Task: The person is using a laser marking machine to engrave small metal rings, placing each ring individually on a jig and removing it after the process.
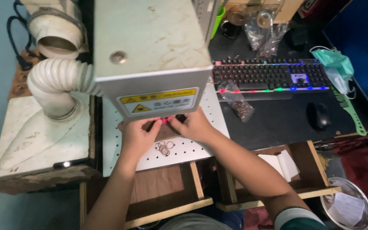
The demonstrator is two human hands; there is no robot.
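Your left hand (138, 135) and right hand (194, 125) pinch a small dark piece (165, 124), long axis left-right, on the perforated plate (194, 147) near its front edge.

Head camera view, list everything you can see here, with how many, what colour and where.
Machine head: one, grey with yellow label, centre top.
Perforated plate: one, white, under the hands.
Small rings: a few, metal, on the plate.
Duct hose: one, white, left.
Keyboard: one, black, backlit, right.
Mouse: one, black, below keyboard.
Plastic bag: one, clear, by keyboard.
Face mask: one, green, far right.
Metal bowl: one, bottom right.
Left hand, right hand: pinching a small piece under the head.
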